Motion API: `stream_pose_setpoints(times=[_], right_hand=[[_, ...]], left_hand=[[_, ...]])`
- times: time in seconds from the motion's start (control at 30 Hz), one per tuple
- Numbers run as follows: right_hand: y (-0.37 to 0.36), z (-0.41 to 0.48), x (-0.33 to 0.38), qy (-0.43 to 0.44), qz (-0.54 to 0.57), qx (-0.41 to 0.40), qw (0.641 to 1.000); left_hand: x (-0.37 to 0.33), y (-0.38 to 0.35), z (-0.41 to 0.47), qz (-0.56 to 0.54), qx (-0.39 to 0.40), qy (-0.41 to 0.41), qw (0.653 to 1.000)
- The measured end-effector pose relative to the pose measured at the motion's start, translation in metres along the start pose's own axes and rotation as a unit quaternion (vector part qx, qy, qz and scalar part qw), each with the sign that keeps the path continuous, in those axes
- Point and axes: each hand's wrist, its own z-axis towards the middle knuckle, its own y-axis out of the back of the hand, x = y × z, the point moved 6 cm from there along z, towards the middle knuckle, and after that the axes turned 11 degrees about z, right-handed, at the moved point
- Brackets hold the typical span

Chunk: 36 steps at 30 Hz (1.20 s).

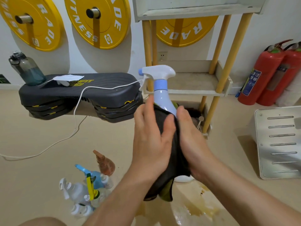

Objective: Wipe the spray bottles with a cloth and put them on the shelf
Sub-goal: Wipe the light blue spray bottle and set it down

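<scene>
I hold a white spray bottle (161, 95) with a light blue collar and white trigger head upright in front of the shelf (192, 82). A dark cloth (175, 160) with a green underside is wrapped around the bottle's body. My left hand (151, 141) clasps the cloth against the bottle from the left, thumb across the front. From the right, my right hand (192, 144) grips the bottle's lower body through the cloth. Several other spray bottles (88, 185) lie clustered on the floor at lower left, among them a brown one (105, 163).
A black step platform (78, 93) with a water bottle (26, 69) and a white cable stands at the left. Two red fire extinguishers (268, 74) stand at the right, near a white slotted panel (281, 142). Yellow weight plates hang on the wall. A wet stain (200, 207) marks the floor.
</scene>
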Motion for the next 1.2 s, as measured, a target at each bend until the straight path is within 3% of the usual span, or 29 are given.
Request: stream_pose_setpoints(times=[0.07, 0.13, 0.2, 0.27, 0.53, 0.63, 0.77, 0.87, 1.0, 1.1, 1.2], right_hand=[[-0.012, -0.003, -0.007, 0.039, -0.031, 0.038, 0.998], [-0.024, -0.007, -0.018, 0.025, -0.024, 0.088, 0.996], [-0.027, -0.006, -0.027, 0.016, -0.020, 0.102, 0.994], [-0.024, -0.002, -0.021, 0.060, -0.037, 0.087, 0.994], [-0.005, 0.005, 0.015, 0.206, -0.123, 0.029, 0.970], [-0.005, 0.002, 0.017, 0.219, -0.176, 0.019, 0.959], [-0.012, 0.000, -0.005, 0.152, -0.172, 0.027, 0.973], [-0.014, -0.003, -0.011, 0.122, -0.123, 0.038, 0.984], [-0.006, -0.006, 0.004, 0.178, -0.099, 0.006, 0.979], [0.010, -0.002, 0.015, 0.240, -0.139, -0.070, 0.958], [0.019, -0.001, 0.017, 0.253, -0.150, -0.107, 0.950]], left_hand=[[0.022, -0.002, 0.011, -0.049, 0.018, 0.119, 0.991], [0.038, -0.002, 0.018, -0.152, 0.020, 0.223, 0.963], [0.040, 0.004, 0.017, -0.202, 0.006, 0.286, 0.937], [0.039, 0.004, 0.020, -0.219, 0.023, 0.313, 0.924], [0.032, -0.003, 0.019, -0.334, 0.124, 0.247, 0.901], [0.036, -0.003, 0.013, -0.306, 0.055, 0.260, 0.914], [0.043, 0.014, 0.020, -0.172, -0.077, 0.225, 0.956], [0.051, 0.023, 0.026, -0.172, -0.130, 0.228, 0.949], [0.045, 0.000, 0.015, -0.288, -0.017, 0.275, 0.917], [0.034, -0.012, 0.005, -0.327, 0.045, 0.243, 0.912], [0.028, -0.014, -0.001, -0.398, 0.083, 0.236, 0.883]])
